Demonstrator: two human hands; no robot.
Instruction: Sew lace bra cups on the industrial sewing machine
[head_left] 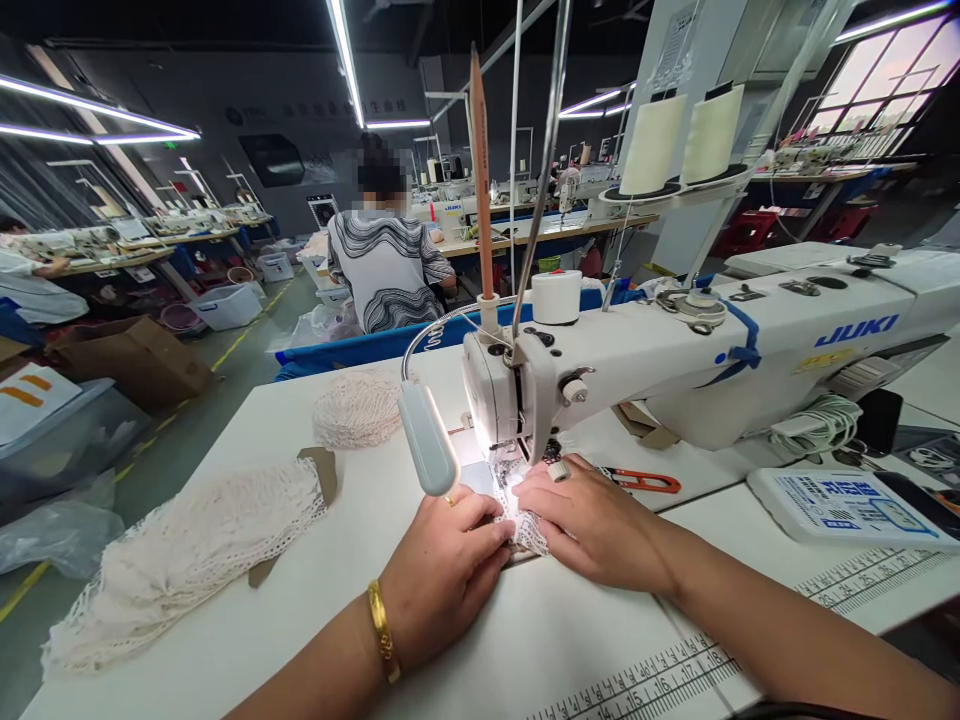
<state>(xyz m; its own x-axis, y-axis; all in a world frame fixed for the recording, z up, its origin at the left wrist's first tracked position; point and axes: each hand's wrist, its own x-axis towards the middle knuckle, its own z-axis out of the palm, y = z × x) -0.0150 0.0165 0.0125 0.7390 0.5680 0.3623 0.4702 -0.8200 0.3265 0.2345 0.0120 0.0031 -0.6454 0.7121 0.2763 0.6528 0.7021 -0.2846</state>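
A small piece of white lace (531, 532) lies under the needle area of the white sewing machine (637, 350), lit brightly by a lamp (427, 440). My left hand (448, 560), with a gold bangle at the wrist, pinches the lace's left edge between thumb and fingers. From the other side my right hand (600, 520) grips the lace, its bent fingertips close to the presser foot. The hands nearly meet in front of the needle. Fingers and glare hide part of the lace and the needle tip.
Left on the table are a long lace bundle (202, 550) and a rounder lace stack (356, 410). Orange thread snips (645, 481) lie behind my right hand. A white box (847, 505) sits at right. A co-worker (386, 260) sits ahead, facing away.
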